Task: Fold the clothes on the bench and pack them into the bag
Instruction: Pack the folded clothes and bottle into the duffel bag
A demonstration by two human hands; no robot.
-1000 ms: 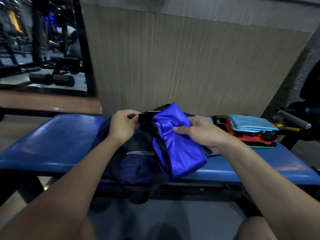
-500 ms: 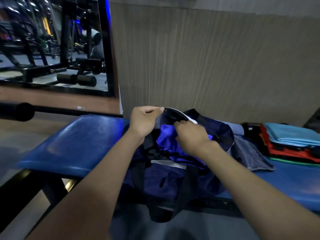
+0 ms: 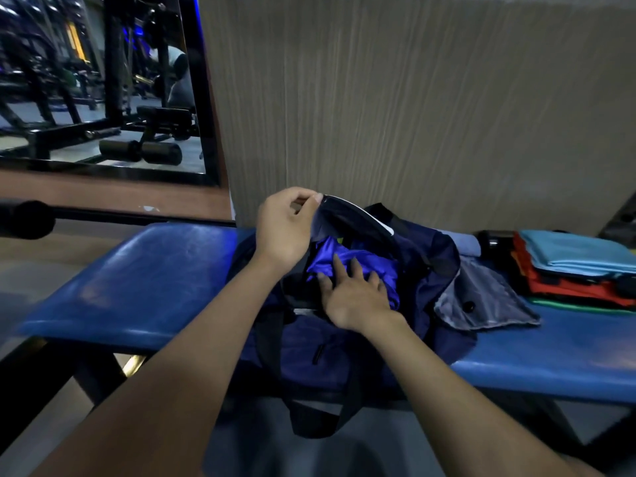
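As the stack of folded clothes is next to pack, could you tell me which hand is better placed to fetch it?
Probably the right hand: it lies open on the blue garment, nearer the folded stack, while the left hand pinches the bag flap.

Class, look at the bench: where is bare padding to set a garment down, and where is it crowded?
Bare: the bench left of the bag, and a front strip right of it. Crowded: the far right, with grey cloth and folded stack.

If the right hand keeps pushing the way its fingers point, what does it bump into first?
Probably just more of the shiny blue garment its fingers already press, inside the bag. Depth beyond is unclear.
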